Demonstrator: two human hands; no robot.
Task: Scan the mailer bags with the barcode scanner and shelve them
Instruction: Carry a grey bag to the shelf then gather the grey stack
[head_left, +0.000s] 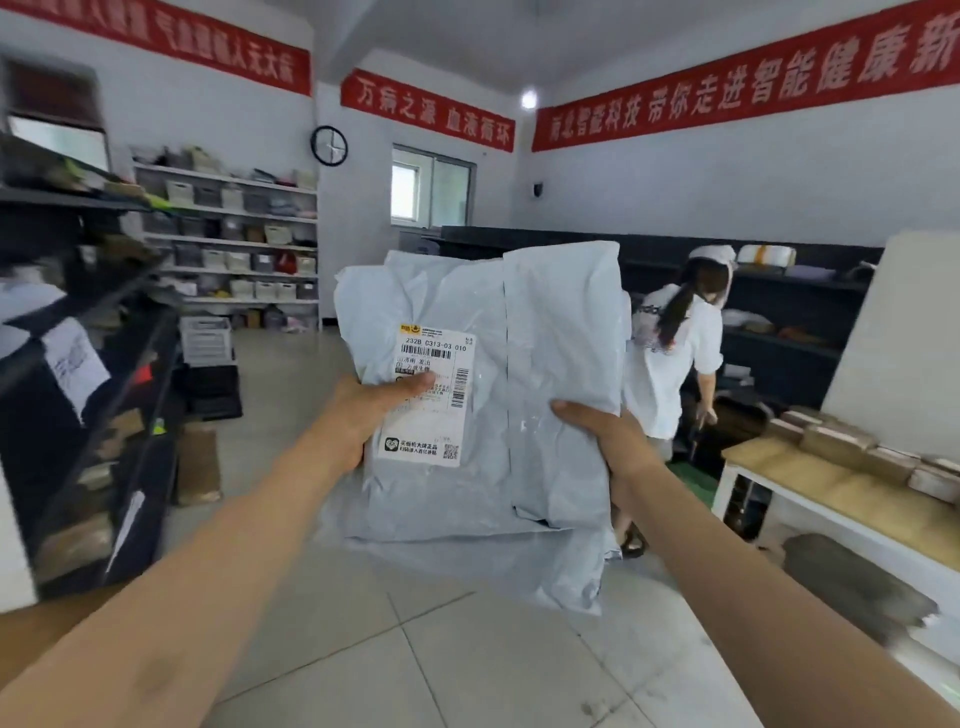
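Observation:
I hold a stack of pale grey mailer bags (545, 332) upright in front of me, at chest height. The front bag carries a white shipping label (431, 395) with barcodes on its left half. My left hand (363, 410) grips the stack's left edge, thumb lying across the label. On the right edge my right hand (602, 436) clasps the lower part of the bags. At least two bags overlap; one hangs lower behind the front one. No barcode scanner is in view.
Dark shelves (119, 374) with parcels run along the left. White shelves (234, 239) with bins stand at the back left. A person in white (675, 343) bends by dark shelving (789, 312) on the right. A wooden-topped table (831, 493) with boxes is at right. Tiled floor lies ahead.

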